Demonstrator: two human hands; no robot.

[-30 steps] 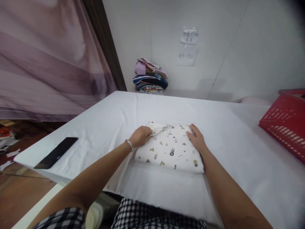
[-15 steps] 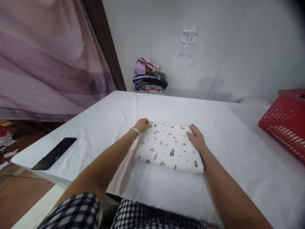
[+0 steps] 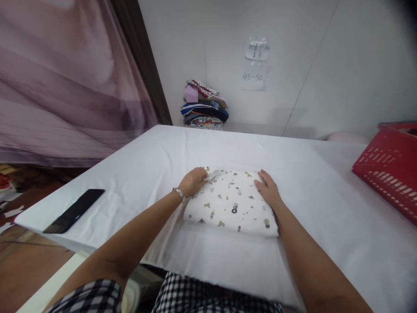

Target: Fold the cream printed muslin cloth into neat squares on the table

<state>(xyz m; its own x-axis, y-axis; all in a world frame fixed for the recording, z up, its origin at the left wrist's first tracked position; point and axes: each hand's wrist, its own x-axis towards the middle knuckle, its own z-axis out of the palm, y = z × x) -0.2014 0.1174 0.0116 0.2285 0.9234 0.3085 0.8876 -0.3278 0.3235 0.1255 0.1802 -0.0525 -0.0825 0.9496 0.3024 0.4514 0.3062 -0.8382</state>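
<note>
On the tabletop, one folded cloth is lying; left hand fingers are pinching its corner, right hand fingers are resting flat, together

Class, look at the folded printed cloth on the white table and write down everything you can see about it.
The folded printed cloth is white, soft-looking fabric dotted with small motifs in green, grey and black. It lies flat as a thick, roughly rectangular pad on the white table, near the front edge. The left hand pinches a bunched bit of fabric at its far left corner; the right hand rests flat, palm down, on its right edge. Nothing else touches it.
</note>
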